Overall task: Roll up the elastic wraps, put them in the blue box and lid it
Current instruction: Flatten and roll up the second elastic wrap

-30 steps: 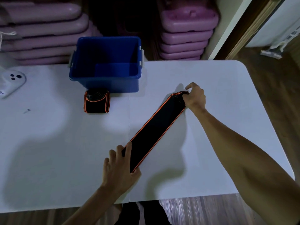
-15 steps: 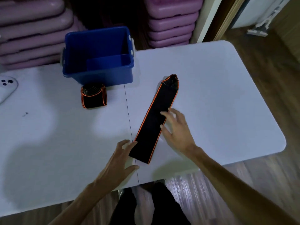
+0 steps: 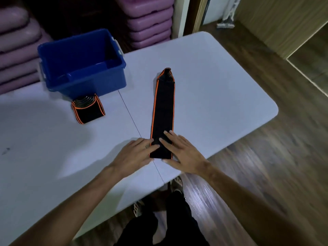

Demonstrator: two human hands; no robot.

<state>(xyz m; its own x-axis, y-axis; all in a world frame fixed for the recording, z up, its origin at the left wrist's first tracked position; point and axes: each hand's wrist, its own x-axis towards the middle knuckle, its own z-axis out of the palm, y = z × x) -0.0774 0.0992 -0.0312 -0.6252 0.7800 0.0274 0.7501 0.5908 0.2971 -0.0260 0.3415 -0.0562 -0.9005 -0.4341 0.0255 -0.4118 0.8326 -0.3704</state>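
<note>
Hands (image 3: 159,153) flat on wrap's (image 3: 163,110) near end.

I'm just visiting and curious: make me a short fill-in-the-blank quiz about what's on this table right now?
1. Both hands, the left hand and the right hand, rest on the near end of the ___ wrap.
2. The rolled wrap sits just in front of the ___ box.
3. The box has no ___ on it.

Missing words: flat; blue; lid

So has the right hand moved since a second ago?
Yes. The right hand left the flat wrap's far end for its near end, away from the blue box.
</note>
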